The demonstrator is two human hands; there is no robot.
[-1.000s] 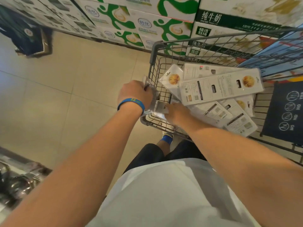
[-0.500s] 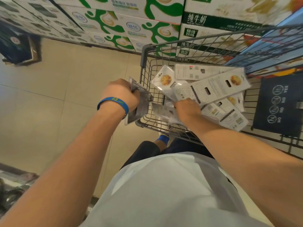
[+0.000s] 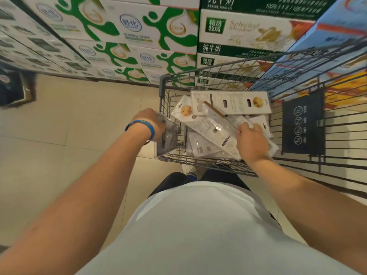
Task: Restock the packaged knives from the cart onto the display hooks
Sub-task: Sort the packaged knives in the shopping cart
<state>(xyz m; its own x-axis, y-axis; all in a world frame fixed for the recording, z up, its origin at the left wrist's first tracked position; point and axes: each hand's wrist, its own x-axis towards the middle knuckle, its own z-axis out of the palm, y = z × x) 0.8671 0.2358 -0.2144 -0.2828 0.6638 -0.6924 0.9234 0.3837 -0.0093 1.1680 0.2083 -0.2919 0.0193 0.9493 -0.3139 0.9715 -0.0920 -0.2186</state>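
The left hand, a blue wristband at its wrist, grips a clear pack just below its knuckles, at the near-left corner of the cart. The right hand curls its fingers round the near end of a long knife pack, which slants away to that hand's upper left over the pile in the cart. Beyond both hands a top pack lies flat, with milk boxes stacked further off
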